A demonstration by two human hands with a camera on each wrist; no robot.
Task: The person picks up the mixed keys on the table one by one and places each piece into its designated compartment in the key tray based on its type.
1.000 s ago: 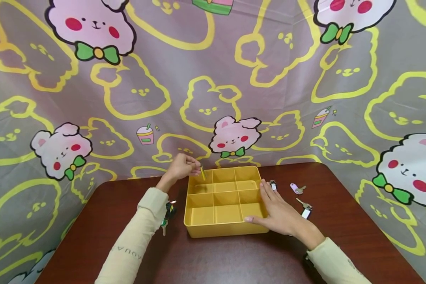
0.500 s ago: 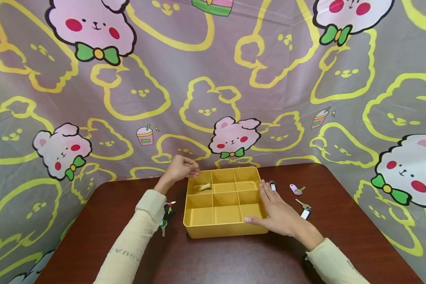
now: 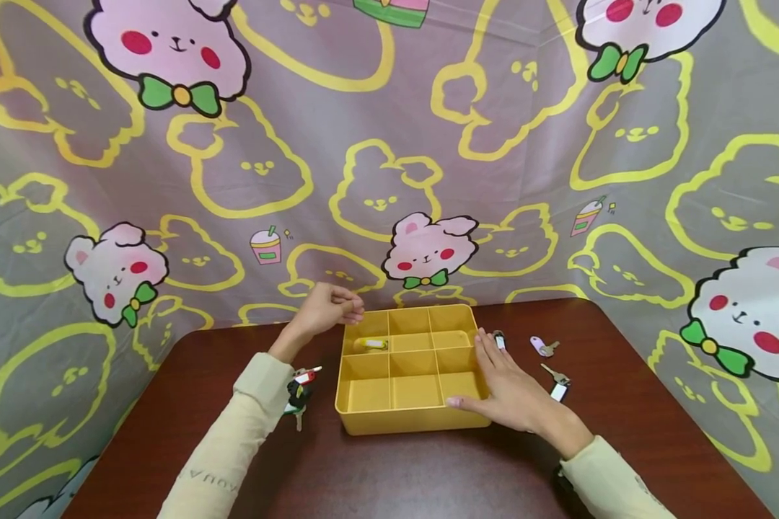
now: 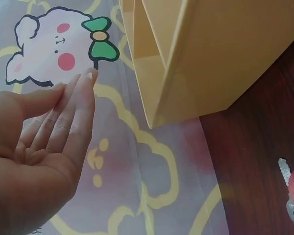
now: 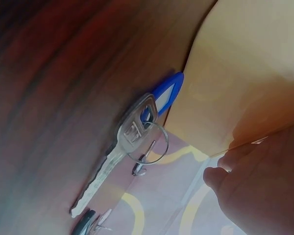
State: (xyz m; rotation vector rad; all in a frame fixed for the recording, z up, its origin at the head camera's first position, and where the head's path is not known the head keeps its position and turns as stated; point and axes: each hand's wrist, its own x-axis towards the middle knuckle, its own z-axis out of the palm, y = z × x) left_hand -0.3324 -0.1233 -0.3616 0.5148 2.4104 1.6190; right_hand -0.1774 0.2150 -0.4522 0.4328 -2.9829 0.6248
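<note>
My left hand (image 3: 327, 308) hovers just beyond the back left corner of a yellow divided box (image 3: 415, 419). In the left wrist view its fingers are loosely bent, with nothing between thumb and fingertips. A yellow key tag (image 3: 374, 344) with a white label lies in the box's back left compartment; whether a key hangs from it is too small to tell. My right hand (image 3: 513, 386) rests against the box's right side, its fingers extended along the rim and its thumb over the front right corner. The other compartments hold nothing visible.
Left of the box lie keys with a red tag (image 3: 306, 376), a black piece (image 3: 298, 393) and a green tag (image 3: 292, 409). On its right are a lilac-tagged key (image 3: 544, 346), a dark-tagged key (image 3: 559, 389) and a blue-tagged key (image 5: 132, 132). Patterned cloth (image 3: 337, 180) hangs behind the table.
The yellow key tag left my left hand and dropped into the back left compartment. That hand then drew slightly left, away from the box. My right hand stayed in place.
</note>
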